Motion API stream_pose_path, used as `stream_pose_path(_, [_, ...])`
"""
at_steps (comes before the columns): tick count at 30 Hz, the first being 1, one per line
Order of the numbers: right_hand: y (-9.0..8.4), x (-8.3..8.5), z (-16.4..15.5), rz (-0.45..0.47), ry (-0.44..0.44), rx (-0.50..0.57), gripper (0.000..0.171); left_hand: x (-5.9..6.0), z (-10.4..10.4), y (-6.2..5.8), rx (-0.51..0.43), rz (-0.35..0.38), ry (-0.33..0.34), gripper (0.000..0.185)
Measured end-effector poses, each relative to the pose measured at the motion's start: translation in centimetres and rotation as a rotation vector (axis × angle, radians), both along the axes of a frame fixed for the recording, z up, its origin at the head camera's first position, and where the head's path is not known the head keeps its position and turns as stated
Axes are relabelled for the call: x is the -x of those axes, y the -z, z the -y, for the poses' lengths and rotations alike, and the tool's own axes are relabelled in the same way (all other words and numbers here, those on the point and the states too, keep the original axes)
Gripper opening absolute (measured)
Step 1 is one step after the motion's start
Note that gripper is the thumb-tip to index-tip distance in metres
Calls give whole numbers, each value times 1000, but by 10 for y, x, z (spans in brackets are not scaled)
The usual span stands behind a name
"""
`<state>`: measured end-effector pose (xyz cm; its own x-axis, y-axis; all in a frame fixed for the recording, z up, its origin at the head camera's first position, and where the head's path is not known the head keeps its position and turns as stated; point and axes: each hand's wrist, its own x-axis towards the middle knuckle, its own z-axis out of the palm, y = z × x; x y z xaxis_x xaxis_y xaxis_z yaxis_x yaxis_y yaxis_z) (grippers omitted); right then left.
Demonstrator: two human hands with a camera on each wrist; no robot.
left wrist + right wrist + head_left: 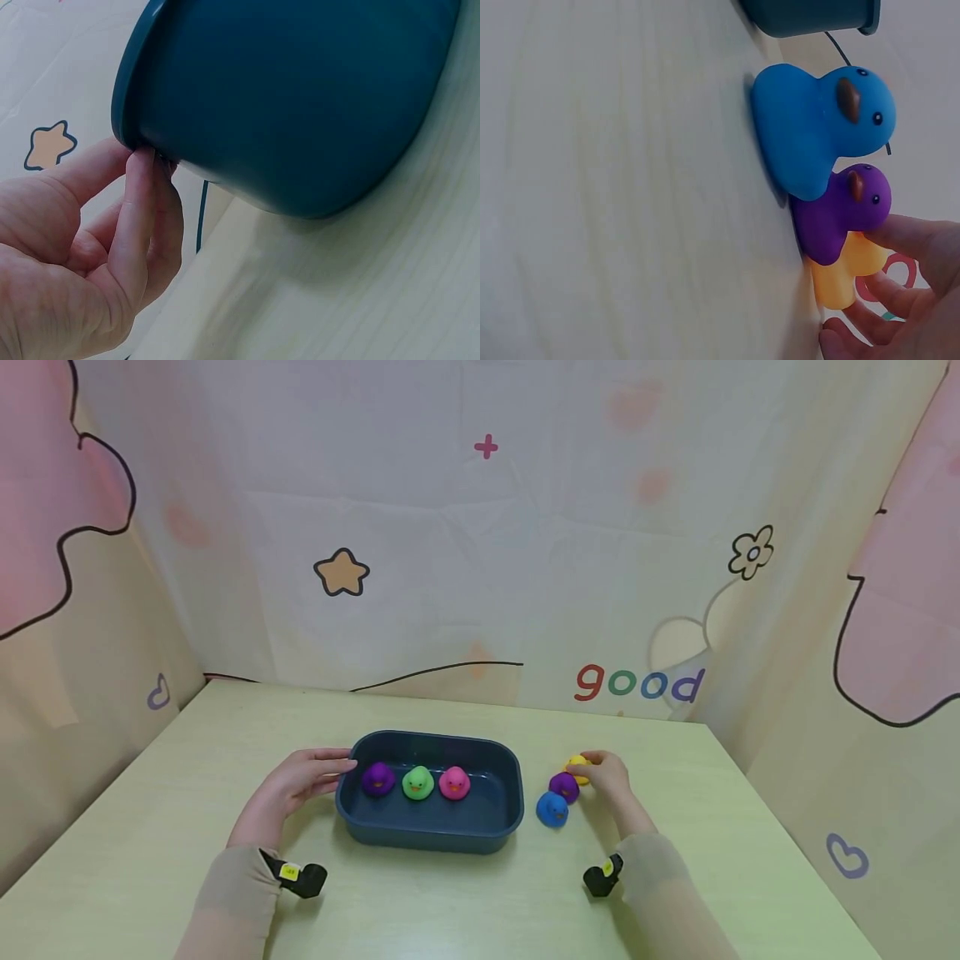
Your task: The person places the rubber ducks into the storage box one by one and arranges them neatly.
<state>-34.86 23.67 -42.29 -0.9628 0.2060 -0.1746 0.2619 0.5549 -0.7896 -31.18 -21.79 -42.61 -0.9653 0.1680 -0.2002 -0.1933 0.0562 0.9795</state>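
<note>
At the left end of a dark blue plastic tub [427,840], my left hand [303,777] pinches the rim between thumb and fingers; the left wrist view shows the fingertips at the lip, partly hidden by it. Inside the tub sit a purple rubber duck [378,779], a green one [417,783] and a pink one [454,783] in a row. To the right of the tub, my right hand [609,772] holds a yellow rubber duck [836,281] at table level. Beside it stand a second purple duck [826,221] and a blue duck [799,127], close together in a line.
The pale wooden table [450,914] carries the tub and ducks. A printed curtain [420,527] rises behind its back edge and along both sides. A small black wrist camera [303,878] is worn on the left wrist, another camera [602,877] on the right.
</note>
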Motion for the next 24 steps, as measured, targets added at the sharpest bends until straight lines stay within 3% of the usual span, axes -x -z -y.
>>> stream_pose_path(14, [-2, -2, -11, 22, -2, 35, 51, 1, 0, 4, -14, -3, 6, 62])
stream_pose_path(24, [-19, -12, -25, 0, -113, 8, 54, -1, 0, 0, -10, -2, 3, 62])
